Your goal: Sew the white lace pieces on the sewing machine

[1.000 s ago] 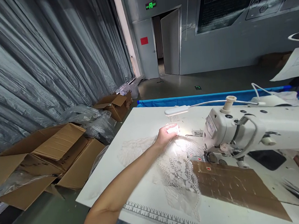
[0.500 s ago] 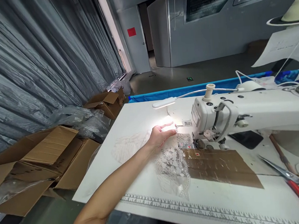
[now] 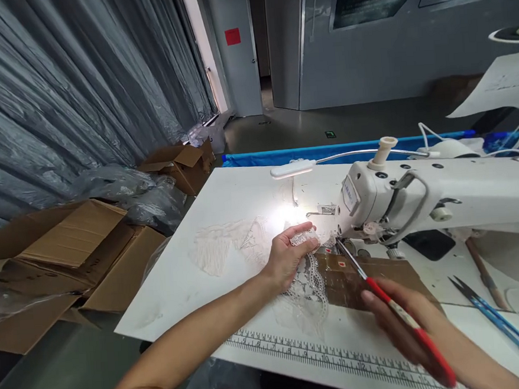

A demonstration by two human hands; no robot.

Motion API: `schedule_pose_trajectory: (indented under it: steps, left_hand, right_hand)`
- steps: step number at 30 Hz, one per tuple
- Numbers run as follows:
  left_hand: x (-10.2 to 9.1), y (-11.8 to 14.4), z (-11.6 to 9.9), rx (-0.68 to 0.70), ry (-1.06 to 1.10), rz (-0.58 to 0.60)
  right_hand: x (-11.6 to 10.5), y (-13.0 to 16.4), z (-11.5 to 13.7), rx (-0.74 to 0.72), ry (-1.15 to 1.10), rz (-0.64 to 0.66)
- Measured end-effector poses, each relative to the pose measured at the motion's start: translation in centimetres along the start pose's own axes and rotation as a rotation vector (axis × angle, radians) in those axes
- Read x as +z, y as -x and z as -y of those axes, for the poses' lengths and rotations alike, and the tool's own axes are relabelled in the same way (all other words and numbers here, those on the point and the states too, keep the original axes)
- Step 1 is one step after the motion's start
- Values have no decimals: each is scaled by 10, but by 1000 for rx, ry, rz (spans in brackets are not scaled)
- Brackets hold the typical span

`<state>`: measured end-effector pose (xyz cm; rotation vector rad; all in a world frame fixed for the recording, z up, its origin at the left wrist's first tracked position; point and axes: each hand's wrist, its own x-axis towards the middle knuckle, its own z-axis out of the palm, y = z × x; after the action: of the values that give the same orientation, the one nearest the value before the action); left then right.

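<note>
My left hand [image 3: 285, 255] pinches a strip of white lace [image 3: 315, 282] between thumb and fingers, just left of the sewing machine's needle area. The lace runs down over the table below the hand, and sheer gathered fabric [image 3: 212, 248] spreads to its left. My right hand [image 3: 395, 315] is wrapped round red-handled scissors [image 3: 423, 340], slightly blurred. Their blade tips point up and left, close to the lace beside the presser foot of the white sewing machine [image 3: 476, 188]. Whether the tips touch the lace I cannot tell.
Blue-handled scissors [image 3: 501, 317] lie on the right of the white table [image 3: 168, 290]. Brown tape-covered board [image 3: 380, 269] sits below the machine head. A lamp [image 3: 293, 168] shines from above. A ruler tape [image 3: 324, 356] lines the front edge; cardboard boxes [image 3: 71, 237] stand left.
My right hand has brought the red-handled scissors from the table's right side to the needle area. My left hand has moved slightly right and down, holding the lace. The view has shifted a little.
</note>
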<state>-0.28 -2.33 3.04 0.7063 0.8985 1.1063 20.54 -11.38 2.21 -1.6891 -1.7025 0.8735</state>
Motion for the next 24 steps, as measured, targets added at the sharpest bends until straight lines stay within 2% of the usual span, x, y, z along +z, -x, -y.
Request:
schedule_pose_trajectory:
  steps: [4, 8, 13, 17, 20, 24]
  left_hand:
    - [-1, 0, 2, 15, 54, -29]
    - [-2, -1, 3, 27, 44, -44]
    - [-4, -3, 5, 42, 36, -42]
    - [-6, -4, 6, 53, 15, -39]
    - [-7, -4, 7, 65, 1, -46]
    - [-9, -6, 8, 62, -28, -42]
  right_hand:
    - [12, -15, 40, 3, -33, 207]
    - [13, -20, 52, -28, 4, 227]
    - [17, -24, 49, -18, 28, 293]
    - [21, -30, 41, -72, 128, 263]
    - [23, -35, 34, -64, 184, 290]
    - [26, -38, 29, -74, 150, 275]
